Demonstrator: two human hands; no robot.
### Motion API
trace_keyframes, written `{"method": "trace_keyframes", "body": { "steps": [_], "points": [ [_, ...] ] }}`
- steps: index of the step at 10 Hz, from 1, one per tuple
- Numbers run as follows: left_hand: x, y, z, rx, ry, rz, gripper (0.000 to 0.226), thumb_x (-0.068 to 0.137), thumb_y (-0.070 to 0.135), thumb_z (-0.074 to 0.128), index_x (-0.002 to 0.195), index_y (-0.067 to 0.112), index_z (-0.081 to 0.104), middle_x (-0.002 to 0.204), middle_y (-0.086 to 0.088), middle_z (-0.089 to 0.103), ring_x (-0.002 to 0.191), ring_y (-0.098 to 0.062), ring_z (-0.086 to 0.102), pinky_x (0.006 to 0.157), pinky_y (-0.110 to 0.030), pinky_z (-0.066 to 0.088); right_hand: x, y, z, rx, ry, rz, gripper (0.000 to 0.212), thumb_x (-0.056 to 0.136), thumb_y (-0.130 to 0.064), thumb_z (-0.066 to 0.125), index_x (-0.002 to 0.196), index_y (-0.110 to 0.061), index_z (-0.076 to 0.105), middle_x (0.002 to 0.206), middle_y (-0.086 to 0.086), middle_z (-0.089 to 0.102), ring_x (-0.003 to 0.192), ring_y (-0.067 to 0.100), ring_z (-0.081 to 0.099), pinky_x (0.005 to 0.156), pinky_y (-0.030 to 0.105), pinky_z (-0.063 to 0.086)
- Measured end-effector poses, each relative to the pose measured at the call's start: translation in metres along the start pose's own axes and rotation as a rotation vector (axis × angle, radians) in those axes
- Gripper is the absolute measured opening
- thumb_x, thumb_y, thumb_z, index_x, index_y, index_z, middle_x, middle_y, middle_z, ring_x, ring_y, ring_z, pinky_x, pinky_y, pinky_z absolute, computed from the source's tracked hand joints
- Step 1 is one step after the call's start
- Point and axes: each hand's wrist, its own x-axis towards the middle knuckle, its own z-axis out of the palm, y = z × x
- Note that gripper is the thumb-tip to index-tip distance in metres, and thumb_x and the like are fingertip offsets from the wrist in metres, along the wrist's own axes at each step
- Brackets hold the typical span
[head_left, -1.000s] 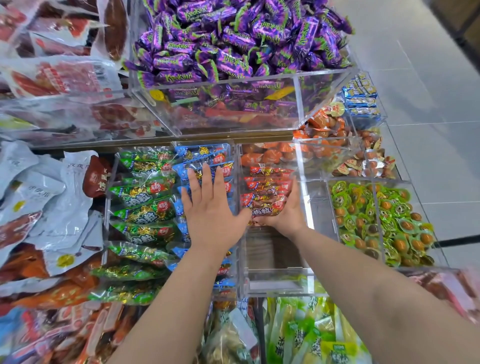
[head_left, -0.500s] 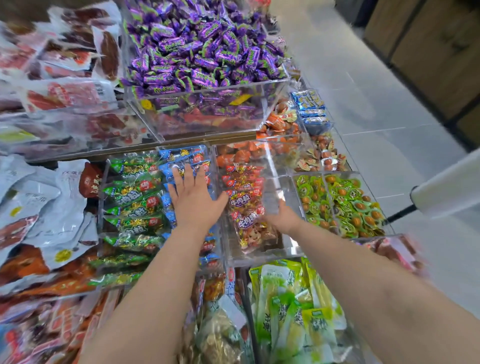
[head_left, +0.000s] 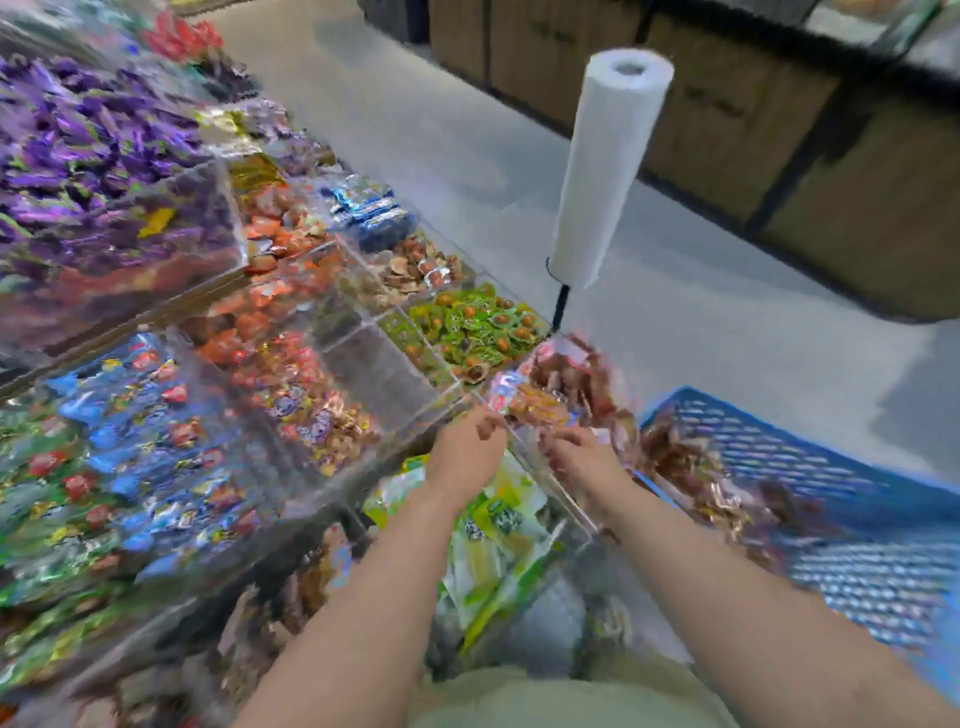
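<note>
Green packets (head_left: 493, 525) lie under the forearms. Above them, the left hand (head_left: 466, 453) and right hand (head_left: 583, 460) sit close together, fingers curled. Blur hides whether either one grips anything. The brown snack packets (head_left: 563, 395) are heaped in a clear box (head_left: 550, 486) at 12 o'clock from the hands, touching the fingertips. A blue basket (head_left: 810, 467) lies at 3 o'clock. Green sweets (head_left: 472, 322) are at 11 o'clock, a white roll (head_left: 608, 166) beyond at 12, and purple sweets (head_left: 78, 140) far off at 10.
</note>
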Motion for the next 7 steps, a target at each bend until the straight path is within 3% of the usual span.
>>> {"method": "trace_keyframes", "body": {
  "steps": [1, 2, 3, 4, 5, 6, 7],
  "points": [
    [-0.013, 0.002, 0.058, -0.025, -0.275, -0.141, 0.012, 0.09, 0.008, 0.052, 0.09, 0.012, 0.064, 0.08, -0.007, 0.06, 0.078, -0.021, 0.058, 0.072, -0.028, 0.05, -0.021, 0.06, -0.063, -0.075, 0.078, 0.236, 0.029, 0.094, -0.017, 0.051, 0.065, -0.016, 0.052, 0.059, 0.005, 0.045, 0.041, 0.011, 0.04, 0.043, 0.019, 0.026],
    [-0.031, 0.0, 0.106, 0.019, -0.461, -0.313, 0.022, 0.096, 0.014, 0.046, 0.077, 0.014, 0.056, 0.072, -0.005, 0.055, 0.057, -0.012, 0.052, 0.044, -0.015, 0.04, -0.052, 0.125, -0.123, -0.035, 0.157, 0.488, 0.024, 0.091, -0.017, 0.052, 0.067, -0.014, 0.05, 0.064, 0.006, 0.049, 0.056, 0.019, 0.044, 0.052, 0.023, 0.027],
    [-0.047, -0.003, 0.139, -0.008, -0.575, -0.545, 0.022, 0.098, 0.018, 0.04, 0.076, 0.019, 0.044, 0.065, 0.0, 0.044, 0.049, -0.008, 0.041, 0.036, -0.015, 0.029, -0.086, 0.178, -0.163, 0.019, 0.211, 0.637, 0.023, 0.09, -0.009, 0.049, 0.068, -0.013, 0.046, 0.063, 0.006, 0.044, 0.054, 0.015, 0.041, 0.05, 0.02, 0.026],
    [-0.06, -0.005, 0.176, 0.033, -0.591, -0.674, 0.011, 0.095, 0.017, 0.043, 0.085, 0.019, 0.047, 0.071, -0.001, 0.049, 0.057, -0.013, 0.042, 0.045, -0.02, 0.032, -0.115, 0.212, -0.198, 0.103, 0.222, 0.762, 0.019, 0.093, -0.02, 0.052, 0.075, -0.016, 0.048, 0.068, 0.004, 0.046, 0.056, 0.014, 0.042, 0.053, 0.021, 0.03],
    [-0.06, 0.006, 0.215, 0.021, -0.549, -0.681, 0.016, 0.095, 0.019, 0.045, 0.106, 0.011, 0.054, 0.092, -0.008, 0.059, 0.067, -0.017, 0.05, 0.061, -0.025, 0.039, -0.117, 0.226, -0.233, 0.15, 0.233, 0.784, 0.012, 0.092, -0.02, 0.052, 0.082, -0.015, 0.05, 0.071, 0.004, 0.047, 0.057, 0.013, 0.044, 0.055, 0.023, 0.034],
    [-0.065, 0.027, 0.255, 0.021, -0.596, -0.709, 0.015, 0.096, 0.019, 0.044, 0.107, 0.013, 0.053, 0.088, -0.007, 0.057, 0.068, -0.017, 0.051, 0.062, -0.026, 0.039, -0.108, 0.223, -0.263, 0.15, 0.213, 0.757, 0.014, 0.093, -0.016, 0.05, 0.079, -0.018, 0.05, 0.076, 0.0, 0.051, 0.062, 0.01, 0.049, 0.057, 0.023, 0.041],
    [-0.063, 0.04, 0.283, 0.136, -0.628, -0.642, 0.01, 0.098, 0.017, 0.045, 0.104, 0.012, 0.051, 0.08, -0.006, 0.056, 0.064, -0.017, 0.052, 0.051, -0.024, 0.044, -0.104, 0.214, -0.28, 0.254, 0.224, 0.739, 0.009, 0.092, -0.016, 0.052, 0.084, -0.018, 0.052, 0.08, -0.001, 0.054, 0.064, 0.01, 0.051, 0.058, 0.022, 0.043]
  ]
}}
